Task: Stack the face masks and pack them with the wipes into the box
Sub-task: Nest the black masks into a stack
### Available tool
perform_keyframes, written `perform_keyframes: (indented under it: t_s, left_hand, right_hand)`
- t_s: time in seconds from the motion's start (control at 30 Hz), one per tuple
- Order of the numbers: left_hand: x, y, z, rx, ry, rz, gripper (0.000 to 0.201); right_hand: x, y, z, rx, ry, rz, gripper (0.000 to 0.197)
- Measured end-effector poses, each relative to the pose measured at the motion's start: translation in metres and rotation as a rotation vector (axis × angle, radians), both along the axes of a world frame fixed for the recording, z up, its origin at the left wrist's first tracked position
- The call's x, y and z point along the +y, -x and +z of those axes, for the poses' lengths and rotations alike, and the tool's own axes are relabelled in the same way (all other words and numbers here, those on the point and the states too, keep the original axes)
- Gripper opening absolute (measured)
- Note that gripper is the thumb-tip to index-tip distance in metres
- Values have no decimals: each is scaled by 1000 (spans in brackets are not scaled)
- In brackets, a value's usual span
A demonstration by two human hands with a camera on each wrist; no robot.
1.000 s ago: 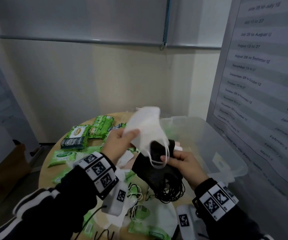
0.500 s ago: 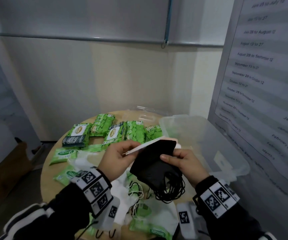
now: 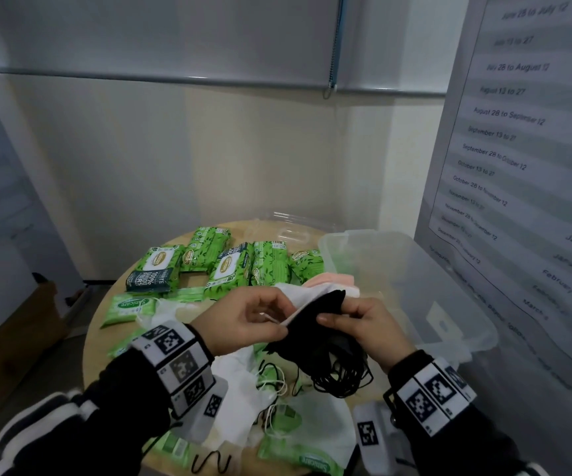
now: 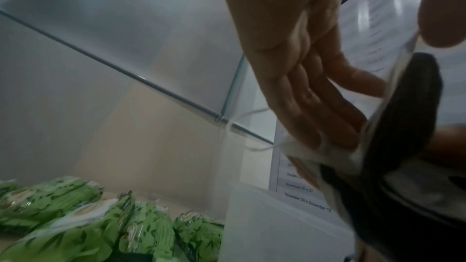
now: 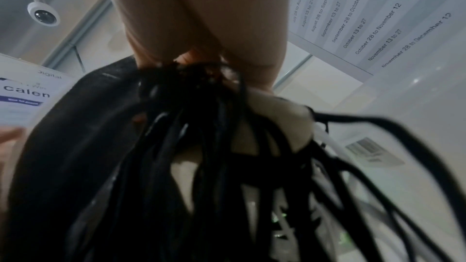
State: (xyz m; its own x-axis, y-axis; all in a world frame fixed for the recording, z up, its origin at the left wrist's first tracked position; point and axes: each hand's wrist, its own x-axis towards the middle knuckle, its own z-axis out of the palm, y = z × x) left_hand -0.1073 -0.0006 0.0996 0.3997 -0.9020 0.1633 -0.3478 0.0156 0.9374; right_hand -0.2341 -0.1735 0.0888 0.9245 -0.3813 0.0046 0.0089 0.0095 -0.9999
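- Face masks [image 3: 315, 324]: the stack is held between your two hands, above the near part of the round table [image 3: 95, 334], just left of the clear box [image 3: 456, 304]. Black masks on the near side, a white one [image 3: 298, 297] against the far side, a pink edge at the back.
- Left hand [image 3: 253, 321]: thumb and fingers pinch the stack's left edge. In the left wrist view the fingers [image 4: 315, 107] lie flat against the white mask.
- Right hand [image 3: 363, 324]: thumb over the black face, fingers behind, gripping the stack's right end; black ear loops [image 3: 343, 376] hang in a bunch below it.
- Step, as I judge it: stacking, w/ the white mask being squared onto the pile. Not near done; more loose white masks [image 3: 243, 376] lie on the table under the stack.
- Next move prob. calls for edges aligned and loops kept clear, then 1 hand freed for another mask while the other keeps the pinch.
- Wipes packs [image 3: 233, 262]: green, in a row beyond the stack, left of the box; more at the table's near edge. None look packed yet; box interior is hard to read.
- Room: pale wall and a lowered blind [image 3: 174, 36] behind the table; a dated calendar poster [image 3: 525, 149] right of the box; a clear lid [image 3: 288, 231] at the table's far edge.
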Motion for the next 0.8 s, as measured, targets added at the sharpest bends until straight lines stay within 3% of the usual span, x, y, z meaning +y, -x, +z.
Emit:
perform_keyframes:
  t_s: [0.13, 0.23, 0.33, 0.4, 0.67, 0.8]
  left_hand:
    - [-6, 6, 6, -66, -62, 28, 44]
    - [-13, 11, 8, -262, -110, 121, 47]
    - [-18, 16, 11, -480, -129, 132, 34]
    - [-20, 17, 11, -540, -162, 162, 21]
    - [-18, 7, 15, -325, -225, 253, 4]
    - [-7, -3, 24, -200, -185, 285, 9]
  right_hand:
    - [2, -1, 0, 6, 27, 38, 17]
    - [4, -2, 0, 20, 90, 58, 17]
    - [3, -4, -2, 35, 101, 60, 13]
    - [3, -4, -4, 39, 81, 63, 14]
    - [2, -3, -2, 29, 27, 39, 17]
    - [-3, 1, 2, 22, 151, 11, 38]
